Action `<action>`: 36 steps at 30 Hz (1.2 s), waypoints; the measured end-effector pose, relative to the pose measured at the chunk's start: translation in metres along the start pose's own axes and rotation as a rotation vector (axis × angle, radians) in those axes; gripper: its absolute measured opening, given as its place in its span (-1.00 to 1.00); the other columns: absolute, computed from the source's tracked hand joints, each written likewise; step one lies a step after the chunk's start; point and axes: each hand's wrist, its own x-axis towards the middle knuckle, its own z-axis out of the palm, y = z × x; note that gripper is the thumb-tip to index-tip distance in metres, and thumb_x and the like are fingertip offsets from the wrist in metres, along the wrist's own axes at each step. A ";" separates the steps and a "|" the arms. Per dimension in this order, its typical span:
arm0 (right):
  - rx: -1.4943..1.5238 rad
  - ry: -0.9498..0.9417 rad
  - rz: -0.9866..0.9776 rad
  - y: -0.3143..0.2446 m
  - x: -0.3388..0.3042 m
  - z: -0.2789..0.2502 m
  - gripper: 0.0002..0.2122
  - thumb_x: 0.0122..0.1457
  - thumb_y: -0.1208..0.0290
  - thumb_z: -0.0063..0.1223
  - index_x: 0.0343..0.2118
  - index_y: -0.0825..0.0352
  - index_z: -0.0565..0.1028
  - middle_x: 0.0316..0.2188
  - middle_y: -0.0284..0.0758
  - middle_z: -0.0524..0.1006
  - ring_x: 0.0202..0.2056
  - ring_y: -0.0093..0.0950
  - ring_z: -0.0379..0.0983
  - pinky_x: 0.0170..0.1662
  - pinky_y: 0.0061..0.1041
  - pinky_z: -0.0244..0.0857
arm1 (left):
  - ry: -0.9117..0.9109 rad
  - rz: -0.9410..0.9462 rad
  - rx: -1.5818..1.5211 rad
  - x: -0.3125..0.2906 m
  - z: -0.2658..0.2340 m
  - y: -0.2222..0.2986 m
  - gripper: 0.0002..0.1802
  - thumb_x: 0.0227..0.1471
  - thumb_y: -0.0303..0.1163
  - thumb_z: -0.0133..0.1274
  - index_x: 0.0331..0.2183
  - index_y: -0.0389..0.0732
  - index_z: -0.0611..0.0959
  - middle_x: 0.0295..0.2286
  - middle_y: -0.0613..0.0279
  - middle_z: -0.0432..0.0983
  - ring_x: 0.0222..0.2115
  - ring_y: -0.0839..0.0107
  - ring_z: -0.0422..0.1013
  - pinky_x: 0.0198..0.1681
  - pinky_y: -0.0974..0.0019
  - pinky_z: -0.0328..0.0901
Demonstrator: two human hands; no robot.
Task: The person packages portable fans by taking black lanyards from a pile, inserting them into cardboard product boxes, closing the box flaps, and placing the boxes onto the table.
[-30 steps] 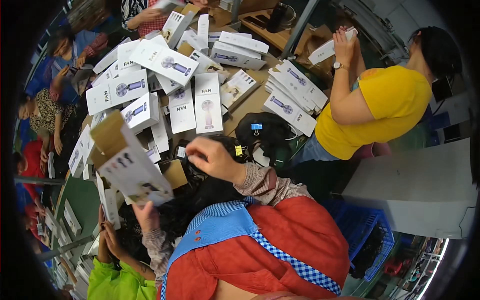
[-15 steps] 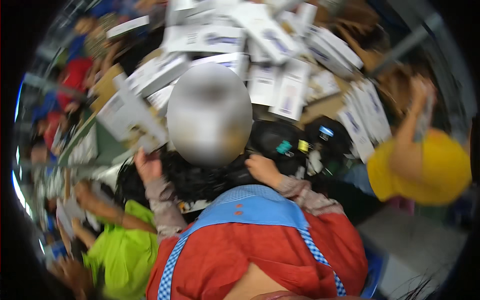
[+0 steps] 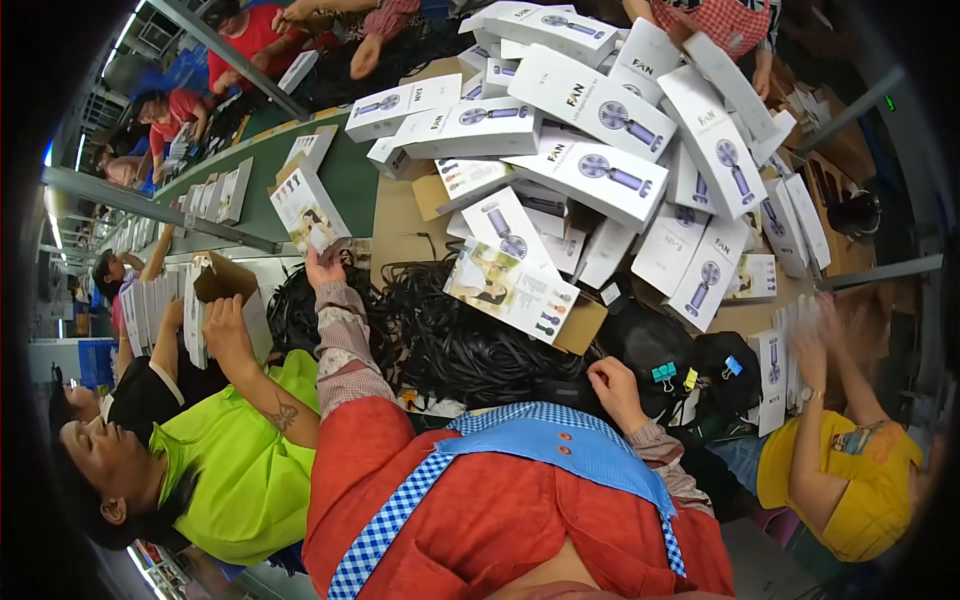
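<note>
Left hand (image 3: 328,268): raised at the near side of the green belt (image 3: 357,188); fingertips at the near end of a photo-faced box; cannot tell whether they grip it or only touch
Photo-faced box (image 3: 306,212): white carton over the belt, directly ahead of the left fingers and slightly to their left; long axis runs from the fingertips away to the upper left; left hand much the nearer, right hand well apart
Right hand (image 3: 617,392): fingers loosely half-curled, not clenched, nothing seen in them
Open-ended box (image 3: 510,278): lies on the black cables (image 3: 465,350), ahead and left of the right fingers; long axis slants from upper left to lower right, so its brown flap (image 3: 582,328) is toward the right hand, near but apart; right hand the nearer; interior not visible
Box heap (image 3: 590,100): white cartons at mixed angles beyond the cables; most look closed, contents hidden
Co-worker's carton (image 3: 257,322): brown inner wall shows at its open top; a hand (image 3: 228,335) is against it; contents cannot be told
Binder clips (image 3: 664,376): teal, yellow and blue, on dark bundles (image 3: 640,340) just right of the right hand
</note>
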 end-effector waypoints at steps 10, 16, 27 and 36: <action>0.020 -0.035 0.054 -0.004 0.042 0.001 -0.94 0.01 0.56 0.03 -0.48 0.43 0.43 -0.57 -0.24 0.34 -0.57 -0.36 0.32 -0.50 -0.47 0.19 | -0.053 -0.026 0.384 0.137 -0.053 0.014 -0.62 0.09 -0.18 -0.02 -0.13 -0.22 0.46 -0.17 0.11 0.43 -0.21 0.27 0.38 -0.20 0.22 0.38; -0.009 0.045 0.184 -0.005 0.051 0.000 -0.93 0.02 0.56 0.03 -0.44 0.44 0.45 -0.55 -0.26 0.37 -0.58 -0.45 0.31 -0.50 -0.53 0.18 | 0.260 0.044 0.779 0.110 0.030 -0.035 -0.48 0.05 -0.43 0.02 0.05 -0.31 0.29 -0.03 0.00 0.29 -0.09 0.12 0.33 -0.06 0.17 0.37; 0.103 0.133 0.139 -0.005 0.024 -0.001 -0.93 -0.01 0.58 0.04 -0.44 0.44 0.46 -0.53 -0.28 0.44 -0.57 -0.51 0.36 -0.49 -0.58 0.22 | -0.064 0.102 0.546 -0.087 0.038 -0.053 -0.67 0.02 -0.55 -0.06 -0.12 -0.38 0.36 -0.24 0.01 0.37 -0.29 0.21 0.39 -0.21 0.23 0.38; -0.107 0.044 -0.214 0.004 0.014 0.026 -0.83 -0.08 0.53 0.08 -0.36 0.32 0.48 -0.51 -0.29 0.43 -0.50 -0.33 0.41 -0.46 -0.44 0.29 | -0.194 0.096 0.645 -0.239 0.052 -0.041 -0.67 0.03 -0.57 -0.03 -0.11 -0.37 0.36 -0.29 0.13 0.37 -0.31 0.39 0.41 -0.30 0.45 0.39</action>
